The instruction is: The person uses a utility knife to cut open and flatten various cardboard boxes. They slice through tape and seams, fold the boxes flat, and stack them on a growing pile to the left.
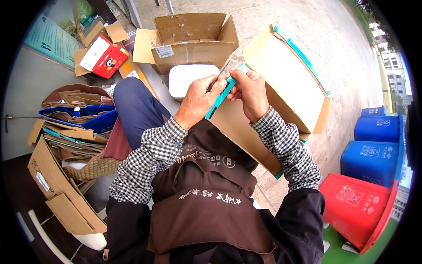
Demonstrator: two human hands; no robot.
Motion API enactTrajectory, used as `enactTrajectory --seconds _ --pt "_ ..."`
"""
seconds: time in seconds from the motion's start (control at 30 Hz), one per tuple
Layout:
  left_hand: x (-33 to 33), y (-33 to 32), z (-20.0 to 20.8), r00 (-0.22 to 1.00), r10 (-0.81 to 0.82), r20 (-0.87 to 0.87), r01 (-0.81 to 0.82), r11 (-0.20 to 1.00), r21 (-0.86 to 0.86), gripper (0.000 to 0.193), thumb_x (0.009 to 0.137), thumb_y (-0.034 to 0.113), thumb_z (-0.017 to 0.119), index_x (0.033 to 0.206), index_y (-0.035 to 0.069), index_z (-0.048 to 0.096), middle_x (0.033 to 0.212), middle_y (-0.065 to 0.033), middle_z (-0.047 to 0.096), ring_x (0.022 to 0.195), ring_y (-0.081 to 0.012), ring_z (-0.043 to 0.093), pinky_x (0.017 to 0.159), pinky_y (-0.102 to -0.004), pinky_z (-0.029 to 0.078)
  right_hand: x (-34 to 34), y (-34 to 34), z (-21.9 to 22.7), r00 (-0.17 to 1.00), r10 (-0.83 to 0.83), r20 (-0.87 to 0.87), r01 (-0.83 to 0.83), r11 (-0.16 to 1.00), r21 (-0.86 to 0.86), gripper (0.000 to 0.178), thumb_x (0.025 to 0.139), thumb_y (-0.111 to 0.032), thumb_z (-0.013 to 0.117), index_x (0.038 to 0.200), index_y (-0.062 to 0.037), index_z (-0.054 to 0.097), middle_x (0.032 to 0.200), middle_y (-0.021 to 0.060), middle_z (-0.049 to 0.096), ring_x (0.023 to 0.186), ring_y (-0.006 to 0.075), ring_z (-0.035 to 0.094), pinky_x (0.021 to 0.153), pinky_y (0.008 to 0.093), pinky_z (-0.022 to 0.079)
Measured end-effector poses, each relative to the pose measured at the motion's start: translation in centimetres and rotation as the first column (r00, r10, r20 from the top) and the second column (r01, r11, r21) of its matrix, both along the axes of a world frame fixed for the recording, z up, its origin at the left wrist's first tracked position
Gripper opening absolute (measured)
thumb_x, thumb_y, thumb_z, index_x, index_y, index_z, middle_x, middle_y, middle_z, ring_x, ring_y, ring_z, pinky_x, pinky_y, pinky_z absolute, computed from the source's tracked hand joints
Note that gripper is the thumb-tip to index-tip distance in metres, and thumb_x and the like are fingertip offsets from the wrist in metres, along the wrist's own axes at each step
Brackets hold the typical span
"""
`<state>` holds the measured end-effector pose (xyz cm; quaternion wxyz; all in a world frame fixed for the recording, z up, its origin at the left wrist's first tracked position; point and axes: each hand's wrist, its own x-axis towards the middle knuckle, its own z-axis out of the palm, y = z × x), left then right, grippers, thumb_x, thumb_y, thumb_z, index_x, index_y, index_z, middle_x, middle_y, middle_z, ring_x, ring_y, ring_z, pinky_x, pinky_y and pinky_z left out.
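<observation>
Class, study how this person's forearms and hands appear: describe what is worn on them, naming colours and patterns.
The left hand and right hand are bare, with no gloves visible. Wrinkled black-and-white checked fabric covers the left forearm and right forearm to the wrist. Above the checks, plain, very dark sleeves show.

Pale paved floor [347, 88], open brown carton [187, 55] on it beyond the fingers [218, 86] to the left, green ground [335, 253] well to their right, red bin [349, 204] upon it.
</observation>
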<state>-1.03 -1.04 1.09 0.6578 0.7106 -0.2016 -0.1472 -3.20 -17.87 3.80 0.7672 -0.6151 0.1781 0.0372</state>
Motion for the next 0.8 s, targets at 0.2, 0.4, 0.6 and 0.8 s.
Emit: enactTrajectory --seconds 0.2,0.4,0.6,0.8 --pt "-1.8 0.6 2.5 0.869 0.016 0.495 -0.223 0.905 0.361 0.054 0.079 0.025 0.080 0.123 0.006 0.056 0.108 -0.0141 0.062 0.087 -0.0349 0.067 0.073 -0.0450 0.054 2.2 -1.1 1.2 0.981 0.195 -0.004 -0.189 0.947 -0.261 0.027 0.094 -0.024 0.064 0.076 -0.0031 0.066 0.060 0.0048 0.065 0.045 0.0090 0.058 0.041 0.0216 0.046" --pt "-1.6 1.1 2.2 0.798 0.040 0.601 -0.347 0.846 0.404 0.055 0.078 0.015 0.076 0.127 0.008 0.053 0.108 -0.0137 0.060 0.088 -0.0348 0.068 0.071 -0.0449 0.055 2.3 -1.7 1.6 0.945 0.315 -0.082 -0.321 0.945 -0.061 0.032 0.098 -0.032 0.062 0.080 -0.0052 0.068 0.066 0.0043 0.069 0.046 0.0081 0.060 0.042 0.0205 0.046" --pt "-1.3 1.5 3.0 0.659 -0.010 0.752 -0.475 0.770 0.427 0.049 0.076 0.013 0.077 0.120 0.005 0.058 0.106 -0.0133 0.059 0.084 -0.0336 0.069 0.069 -0.0414 0.057 2.5 -1.2 1.2 0.949 0.316 -0.020 -0.315 0.948 0.054 0.033 0.101 -0.033 0.060 0.083 -0.0067 0.067 0.068 0.0037 0.069 0.048 0.0074 0.061 0.046 0.0199 0.049" --pt "0.1 2.1 2.4 0.629 -0.050 0.776 -0.480 0.761 0.437 0.047 0.077 0.015 0.078 0.117 0.000 0.059 0.102 -0.0145 0.062 0.083 -0.0321 0.070 0.069 -0.0394 0.058 2.9 -0.7 0.8 0.948 0.310 0.067 -0.317 0.927 0.201 0.043 0.103 -0.043 0.055 0.097 -0.0026 0.068 0.077 0.0045 0.069 0.062 0.0077 0.065 0.056 0.0210 0.054"
